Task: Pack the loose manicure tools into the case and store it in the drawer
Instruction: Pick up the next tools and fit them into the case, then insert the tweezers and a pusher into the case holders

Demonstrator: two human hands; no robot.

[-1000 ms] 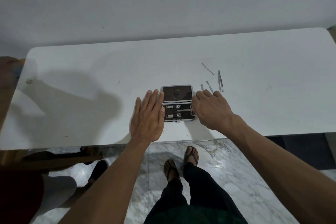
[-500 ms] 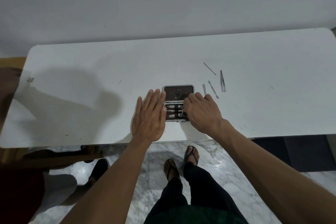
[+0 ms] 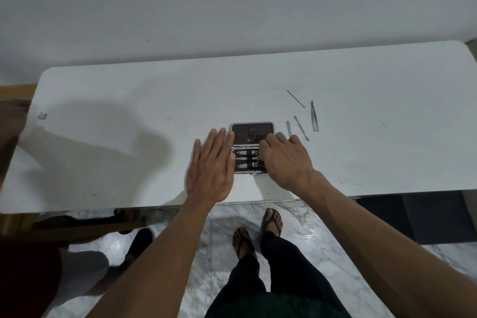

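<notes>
Packing's underway: your left hand (image 3: 210,168) lies flat, fingers spread, bracing the open dark-lined silver-edged case (image 3: 251,148) near the front edge of the white surface (image 3: 129,100). Your right hand (image 3: 284,160) curls over the case's right side; can't tell what its grip pinches. Next, probably the flat metal pusher (image 3: 288,128), double-ended spatula tool (image 3: 301,131), steel tweezers (image 3: 314,116) and thin metal pick (image 3: 295,98), loose just right.

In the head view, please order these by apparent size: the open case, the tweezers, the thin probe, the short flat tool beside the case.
1. open case
2. tweezers and thin probe: similar length, so not ranked
3. short flat tool
</notes>
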